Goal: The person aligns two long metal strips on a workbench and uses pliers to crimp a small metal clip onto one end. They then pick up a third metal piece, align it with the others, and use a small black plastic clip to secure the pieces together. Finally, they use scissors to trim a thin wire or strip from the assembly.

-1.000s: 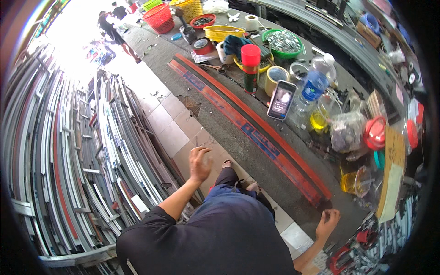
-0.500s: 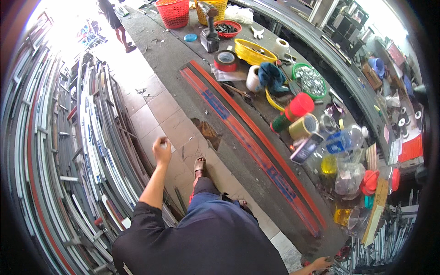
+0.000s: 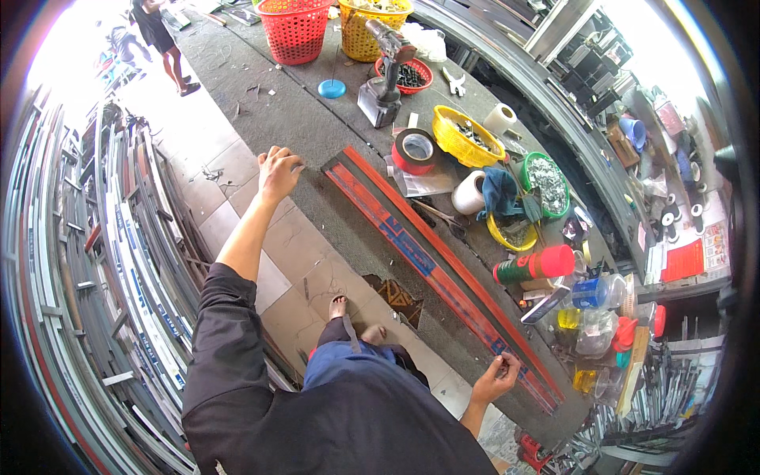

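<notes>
Two long red profile strips lie side by side on the workbench: the near strip [image 3: 427, 267] carries blue-printed film, and the far strip [image 3: 467, 273] has a dark face. My left hand [image 3: 279, 172] is raised just off the strips' far-left ends, its fingers loosely bent and nothing seen in them. Over the near-right part of the film-covered strip is my right hand [image 3: 497, 377], thumb and fingers drawn together. Whatever it may pinch is too small to see, and I cannot tell if it touches the strip.
Beyond the strips stand a cordless drill [image 3: 382, 83], tape roll [image 3: 414, 150], yellow basket [image 3: 467, 136], green basket [image 3: 546, 184], red-capped bottle [image 3: 535, 264] and phone [image 3: 545, 305]. Racked metal profiles [image 3: 134, 301] line the left. A person [image 3: 162, 43] stands at the far left.
My left hand has moved up toward the strips' far ends. My right hand has come from the lower right edge to above the near strip. My view has shifted.
</notes>
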`<state>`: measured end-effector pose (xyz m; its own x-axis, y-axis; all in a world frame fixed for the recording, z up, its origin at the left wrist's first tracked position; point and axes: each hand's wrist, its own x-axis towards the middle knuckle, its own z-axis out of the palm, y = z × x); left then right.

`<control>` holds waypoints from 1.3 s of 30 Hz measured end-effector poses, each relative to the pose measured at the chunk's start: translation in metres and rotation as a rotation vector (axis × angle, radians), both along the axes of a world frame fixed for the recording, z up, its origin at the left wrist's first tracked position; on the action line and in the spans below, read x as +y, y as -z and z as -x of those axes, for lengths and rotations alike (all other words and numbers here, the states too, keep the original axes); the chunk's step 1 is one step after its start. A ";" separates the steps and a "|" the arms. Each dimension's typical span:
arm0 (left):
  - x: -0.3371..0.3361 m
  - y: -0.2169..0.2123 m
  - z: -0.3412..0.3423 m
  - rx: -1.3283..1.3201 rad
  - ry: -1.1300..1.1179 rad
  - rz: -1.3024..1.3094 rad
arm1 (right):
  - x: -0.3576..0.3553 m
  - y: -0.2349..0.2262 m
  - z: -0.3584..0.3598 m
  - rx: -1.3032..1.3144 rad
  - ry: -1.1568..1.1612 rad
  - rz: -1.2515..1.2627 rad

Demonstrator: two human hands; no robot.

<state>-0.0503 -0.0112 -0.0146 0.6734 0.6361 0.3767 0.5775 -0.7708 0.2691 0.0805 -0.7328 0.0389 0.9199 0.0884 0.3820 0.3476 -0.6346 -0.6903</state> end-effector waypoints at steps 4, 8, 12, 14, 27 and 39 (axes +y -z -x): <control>0.017 0.002 0.007 -0.215 0.045 0.159 | 0.027 0.003 -0.011 0.039 -0.042 -0.127; 0.052 -0.006 0.033 -0.296 0.079 0.399 | 0.088 0.001 -0.035 0.010 -0.150 -0.209; 0.130 -0.012 0.058 -0.058 0.118 0.367 | 0.177 -0.018 -0.047 0.059 -0.300 -0.062; 0.179 -0.010 0.067 -0.031 0.148 0.401 | 0.228 -0.022 -0.049 0.021 -0.381 0.040; 0.581 -0.043 0.224 0.320 -0.294 -0.021 | 0.378 0.038 -0.054 -0.145 0.066 0.246; 0.802 -0.330 0.130 -0.222 -0.452 -0.583 | 0.392 0.046 -0.053 -0.186 0.181 0.327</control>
